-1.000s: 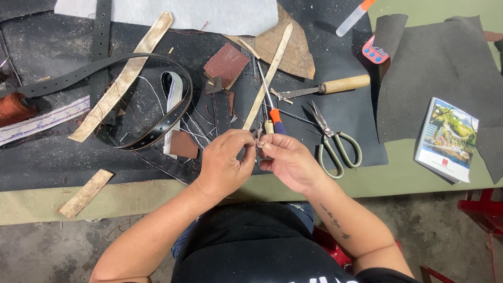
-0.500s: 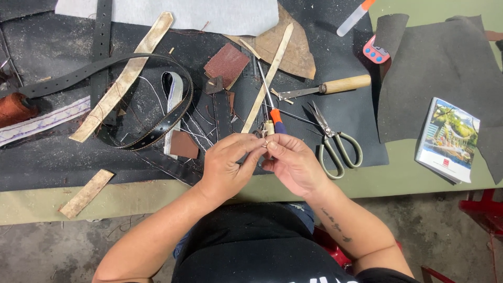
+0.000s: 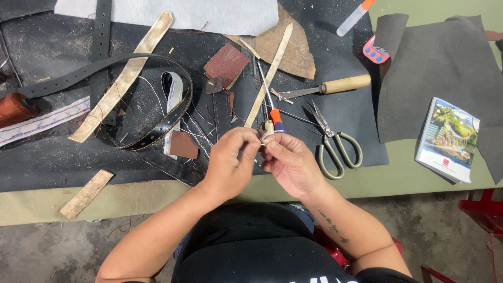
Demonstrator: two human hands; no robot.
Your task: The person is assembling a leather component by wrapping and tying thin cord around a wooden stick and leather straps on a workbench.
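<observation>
My left hand [image 3: 230, 160] and my right hand [image 3: 291, 162] meet at the table's near edge, fingertips pinched together on a small pale piece [image 3: 265, 134] with thin white thread running from it. The piece is mostly hidden by my fingers. Just beyond my fingertips lies a thin tool with an orange and blue handle [image 3: 271, 107]. A pair of green-handled scissors [image 3: 335, 144] rests to the right of my right hand. A black leather belt [image 3: 157, 123] curls to the left of my left hand.
A wooden-handled awl [image 3: 335, 85], brown leather scraps [image 3: 226, 64], tan strips [image 3: 123, 78] and a dark mat [image 3: 57, 157] cover the table. A booklet [image 3: 448, 139] and grey sheet [image 3: 445, 68] lie right. A thread spool [image 3: 15, 108] sits far left.
My hands stay at the same spot; the fingers shift slightly around the small piece. Nothing else on the table has moved.
</observation>
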